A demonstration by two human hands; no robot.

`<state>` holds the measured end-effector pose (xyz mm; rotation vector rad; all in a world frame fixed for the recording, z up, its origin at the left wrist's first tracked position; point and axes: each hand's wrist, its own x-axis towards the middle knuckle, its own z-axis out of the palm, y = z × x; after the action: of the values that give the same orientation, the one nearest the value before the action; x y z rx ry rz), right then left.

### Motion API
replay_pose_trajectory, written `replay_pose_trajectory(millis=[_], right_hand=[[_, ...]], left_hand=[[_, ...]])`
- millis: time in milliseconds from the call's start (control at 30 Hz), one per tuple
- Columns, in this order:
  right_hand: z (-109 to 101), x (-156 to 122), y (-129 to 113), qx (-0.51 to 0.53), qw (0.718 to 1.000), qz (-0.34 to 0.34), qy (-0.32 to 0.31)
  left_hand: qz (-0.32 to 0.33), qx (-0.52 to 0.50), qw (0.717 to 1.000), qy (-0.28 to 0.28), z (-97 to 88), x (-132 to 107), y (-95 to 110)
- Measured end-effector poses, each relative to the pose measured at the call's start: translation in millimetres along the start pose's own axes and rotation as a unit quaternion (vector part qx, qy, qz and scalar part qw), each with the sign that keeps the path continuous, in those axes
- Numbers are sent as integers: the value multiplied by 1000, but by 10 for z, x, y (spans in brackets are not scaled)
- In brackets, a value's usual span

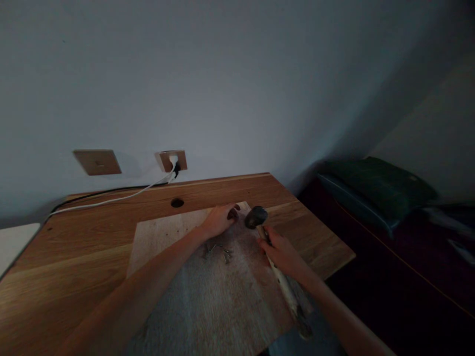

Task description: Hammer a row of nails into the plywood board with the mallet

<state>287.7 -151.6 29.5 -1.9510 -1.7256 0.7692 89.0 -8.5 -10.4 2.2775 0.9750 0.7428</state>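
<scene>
My right hand is wrapped round the wooden handle of a hammer, close below its dark head. The handle slants down toward the board's near right edge. My left hand rests at the far part of a pale wooden board, its fingers curled near the hammer head. What those fingers hold, if anything, is too dark and small to make out. A small heap of loose nails lies on the board beside my left wrist.
Under the board is a brown wooden desk with a round cable hole. A black cable and a white cable run along its back to a wall socket. Right of the desk lies a green cushion. A white object sits far left.
</scene>
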Motion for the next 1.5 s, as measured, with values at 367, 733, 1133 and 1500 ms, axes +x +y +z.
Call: replay_pose_trajectory(millis=[367,733,1133,1500], right_hand=[[99,185,-258,182,983,2,14],[189,190,-328,281,960,-3,6],[272,196,-324,271,962,7,19],[264,201,-310,260,965,2,20]], left_hand=[[-5,-14,1000,-1,-15,1,-3],[-6,-26,1000,3,-5,-2,-20],[-12,-14,1000,16,-1,1,-28],[-15,-17,1000,8,-25,-12,-13]])
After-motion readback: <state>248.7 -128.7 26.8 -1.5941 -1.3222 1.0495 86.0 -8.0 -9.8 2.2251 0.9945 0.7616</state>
